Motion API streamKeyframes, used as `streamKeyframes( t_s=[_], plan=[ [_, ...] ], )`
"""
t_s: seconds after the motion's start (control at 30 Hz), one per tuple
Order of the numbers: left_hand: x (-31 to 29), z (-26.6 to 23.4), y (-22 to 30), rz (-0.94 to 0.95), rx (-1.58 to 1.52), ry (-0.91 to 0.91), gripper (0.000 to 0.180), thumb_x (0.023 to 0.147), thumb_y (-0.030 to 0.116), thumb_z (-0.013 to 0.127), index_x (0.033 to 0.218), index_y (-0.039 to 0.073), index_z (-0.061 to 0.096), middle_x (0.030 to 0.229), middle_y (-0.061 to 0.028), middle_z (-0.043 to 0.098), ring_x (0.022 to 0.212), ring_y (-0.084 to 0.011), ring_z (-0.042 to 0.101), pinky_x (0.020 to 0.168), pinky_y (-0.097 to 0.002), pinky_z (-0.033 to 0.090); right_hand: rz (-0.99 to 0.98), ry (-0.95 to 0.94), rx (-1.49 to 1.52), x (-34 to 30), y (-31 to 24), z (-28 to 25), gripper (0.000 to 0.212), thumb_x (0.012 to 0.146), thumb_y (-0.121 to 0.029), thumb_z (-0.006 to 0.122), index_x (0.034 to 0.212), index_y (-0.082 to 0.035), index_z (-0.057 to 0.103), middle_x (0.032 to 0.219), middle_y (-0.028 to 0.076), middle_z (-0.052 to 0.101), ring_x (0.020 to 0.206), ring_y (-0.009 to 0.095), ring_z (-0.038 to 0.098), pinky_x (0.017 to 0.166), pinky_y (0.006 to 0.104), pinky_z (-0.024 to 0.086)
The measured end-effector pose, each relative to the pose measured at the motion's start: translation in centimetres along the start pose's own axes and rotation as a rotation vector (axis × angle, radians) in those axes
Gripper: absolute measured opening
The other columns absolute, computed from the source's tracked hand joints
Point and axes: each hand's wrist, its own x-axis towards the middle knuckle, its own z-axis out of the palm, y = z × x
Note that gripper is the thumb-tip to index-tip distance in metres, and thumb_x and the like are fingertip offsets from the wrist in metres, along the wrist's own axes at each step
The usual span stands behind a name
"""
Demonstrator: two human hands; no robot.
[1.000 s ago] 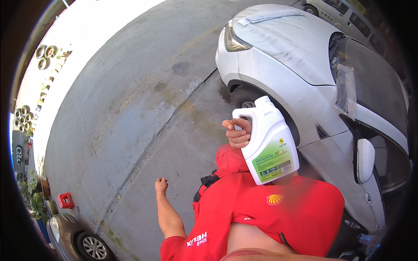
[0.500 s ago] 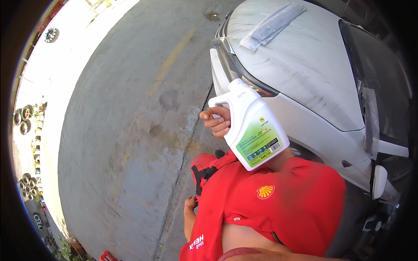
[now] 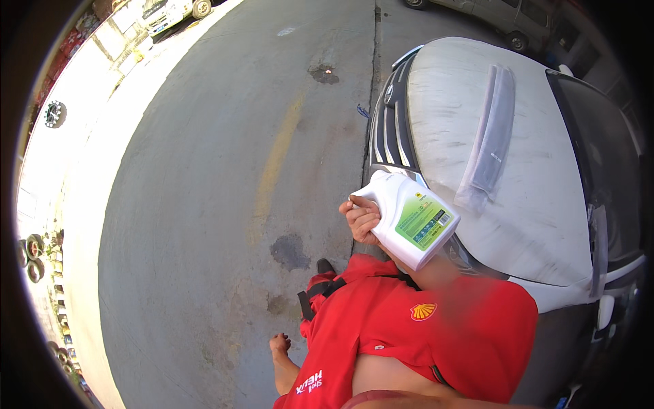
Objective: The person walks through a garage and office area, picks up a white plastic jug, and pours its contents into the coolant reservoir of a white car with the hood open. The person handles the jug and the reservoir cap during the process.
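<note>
My right hand (image 3: 364, 219) is wrapped round the handle of a white plastic jug (image 3: 417, 217) with a green and white label. The jug is held up in front of my red clothing (image 3: 415, 341), tilted, with its neck toward the upper left. Behind it lies the front corner of a white car (image 3: 436, 102). At my left side hangs my left hand (image 3: 279, 343), low over the floor, its fingers curled in and nothing seen in them.
A grey sunshade-like strip (image 3: 496, 129) lies on the car's dusty bonnet. The grey floor (image 3: 197, 204) has stains and a worn yellow line (image 3: 278, 160). Another vehicle (image 3: 494, 17) is parked beyond, a truck (image 3: 167, 13) stands far left, and tyres (image 3: 34, 249) lie along the left.
I have moved along the car's front, and more of its grille and bonnet shows. The jug stays in my right hand, tipped further over. My left hand has swung out from my body.
</note>
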Motion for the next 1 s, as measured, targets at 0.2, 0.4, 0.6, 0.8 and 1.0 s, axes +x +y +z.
streamKeyframes(
  t_s=[0.2, 0.4, 0.6, 0.8, 1.0],
  plan=[
    [5.9, 1.1, 43.3, 0.776, 0.119, -0.075, 0.031, 0.096, 0.024, 0.056, 0.111, -0.001, 0.064, 0.091, -0.0100, 0.070, 0.068, -0.0162, 0.063, 0.057, -0.0296, 0.049, -0.225, 0.192, -0.129, 4.4, -11.1, 3.9, 0.031, 0.110, -0.030, 0.035, 0.107, -0.001, 0.046, 0.061, -0.001, 0.041, 0.045, 0.010, 0.043, 0.046, 0.0262, 0.040],
    [3.6, 13.6, 64.4, 1.009, 0.131, -0.176, 0.032, 0.099, 0.028, 0.056, 0.117, 0.003, 0.063, 0.102, -0.0076, 0.068, 0.081, -0.0148, 0.062, 0.072, -0.0306, 0.051, -0.339, 0.061, -0.261, 9.8, -26.9, 8.9, 0.030, 0.109, -0.030, 0.038, 0.107, -0.001, 0.047, 0.059, 0.000, 0.041, 0.042, 0.009, 0.043, 0.044, 0.0246, 0.040],
    [3.0, 27.4, 69.1, 0.459, 0.589, -0.490, 0.036, 0.097, 0.030, 0.061, 0.121, 0.004, 0.063, 0.100, -0.0061, 0.069, 0.083, -0.0186, 0.066, 0.069, -0.0324, 0.052, -0.581, 0.313, -0.134, 15.7, -43.2, 22.3, 0.035, 0.109, -0.030, 0.039, 0.108, 0.002, 0.051, 0.058, 0.000, 0.041, 0.042, 0.011, 0.043, 0.043, 0.0250, 0.038],
    [6.4, 35.2, 75.2, 0.040, 0.629, -0.482, 0.032, 0.096, 0.025, 0.060, 0.118, 0.002, 0.063, 0.095, -0.0086, 0.068, 0.073, -0.0202, 0.064, 0.060, -0.0342, 0.051, -0.477, 0.461, -0.469, 19.9, -62.8, 33.3, 0.029, 0.108, -0.031, 0.041, 0.107, -0.003, 0.050, 0.064, -0.004, 0.036, 0.045, 0.006, 0.034, 0.047, 0.0237, 0.039],
    [12.0, 41.6, 84.6, 0.047, 0.682, -0.469, 0.028, 0.094, 0.021, 0.058, 0.114, 0.000, 0.063, 0.090, -0.0100, 0.067, 0.065, -0.0204, 0.062, 0.053, -0.0341, 0.049, -0.488, 0.419, -0.660, 21.0, -69.3, 37.9, 0.032, 0.109, -0.034, 0.038, 0.110, -0.006, 0.052, 0.062, -0.004, 0.039, 0.042, 0.006, 0.037, 0.046, 0.0253, 0.039]
  ],
)
